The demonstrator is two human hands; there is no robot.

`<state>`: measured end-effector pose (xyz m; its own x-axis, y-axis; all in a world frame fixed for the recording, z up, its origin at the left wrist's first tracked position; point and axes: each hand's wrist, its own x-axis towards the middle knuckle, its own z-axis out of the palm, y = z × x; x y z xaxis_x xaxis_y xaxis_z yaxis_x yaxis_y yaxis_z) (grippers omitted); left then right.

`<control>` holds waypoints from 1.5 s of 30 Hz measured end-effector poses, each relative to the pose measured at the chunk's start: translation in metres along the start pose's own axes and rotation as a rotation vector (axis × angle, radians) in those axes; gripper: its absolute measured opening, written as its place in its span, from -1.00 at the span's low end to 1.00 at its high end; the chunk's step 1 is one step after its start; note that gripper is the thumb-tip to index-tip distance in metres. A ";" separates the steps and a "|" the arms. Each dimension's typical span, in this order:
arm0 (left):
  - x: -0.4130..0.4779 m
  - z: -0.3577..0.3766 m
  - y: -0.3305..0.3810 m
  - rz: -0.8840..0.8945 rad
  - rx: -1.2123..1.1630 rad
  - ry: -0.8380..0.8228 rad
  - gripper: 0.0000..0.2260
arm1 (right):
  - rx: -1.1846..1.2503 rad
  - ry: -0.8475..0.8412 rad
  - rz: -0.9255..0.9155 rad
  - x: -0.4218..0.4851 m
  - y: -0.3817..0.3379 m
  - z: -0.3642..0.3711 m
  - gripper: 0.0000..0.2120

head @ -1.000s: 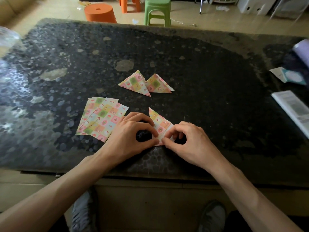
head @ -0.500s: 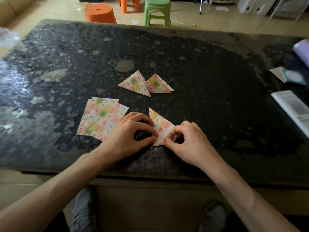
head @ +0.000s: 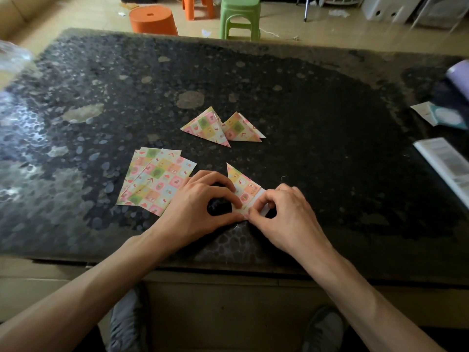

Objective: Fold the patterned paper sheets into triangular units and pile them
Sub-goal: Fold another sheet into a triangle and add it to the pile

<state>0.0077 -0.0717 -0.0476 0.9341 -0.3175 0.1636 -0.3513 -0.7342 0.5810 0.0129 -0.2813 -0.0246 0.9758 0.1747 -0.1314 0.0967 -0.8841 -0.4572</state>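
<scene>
Paper unit (head: 242,185), half folded, lies near the front edge of the table (head: 317,102), between both hands. Left hand (head: 200,201) pinches its left edge down; right hand (head: 286,214) pinches the white lower-right flap. Risk: a crooked crease if the left hold slips on the slick top. Since the earlier frames both grips are unchanged, and the flat sheets (head: 154,181) and finished triangles (head: 210,128) are unmoved.

Your left hand (head: 200,209) and right hand (head: 286,217) are bare. Left forearm (head: 83,295) and right forearm (head: 368,295) are bare too, all the way to the frame's edge. Footwear: left shoe (head: 127,323) and right shoe (head: 323,329) are a matching pair of grey sneakers with soft mottled uppers and rounded toes. Both are in shadow, so laces and logos can't be made out.
</scene>
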 end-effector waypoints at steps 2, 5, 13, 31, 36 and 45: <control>0.000 0.001 0.000 -0.001 -0.003 0.005 -0.67 | -0.009 0.007 0.000 0.000 -0.001 0.002 -0.82; 0.000 0.002 -0.001 -0.005 -0.010 0.019 -0.69 | -0.019 0.024 -0.004 -0.001 -0.002 0.003 -0.82; -0.001 0.003 0.000 -0.022 -0.023 0.014 -0.75 | -0.038 0.036 -0.012 -0.002 -0.004 0.004 -0.80; -0.005 0.002 -0.002 0.014 0.070 0.048 -0.75 | 0.036 -0.036 -0.046 -0.002 0.003 0.000 -0.86; -0.005 0.003 0.000 0.059 0.072 0.029 -0.74 | 0.053 -0.029 -0.059 -0.002 0.006 0.001 -0.87; -0.004 0.004 -0.001 0.051 0.035 0.025 -0.77 | 0.066 -0.016 -0.074 -0.001 0.009 0.004 -0.88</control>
<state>0.0046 -0.0717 -0.0518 0.9160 -0.3405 0.2121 -0.4001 -0.7384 0.5429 0.0121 -0.2879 -0.0321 0.9633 0.2454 -0.1090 0.1543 -0.8380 -0.5233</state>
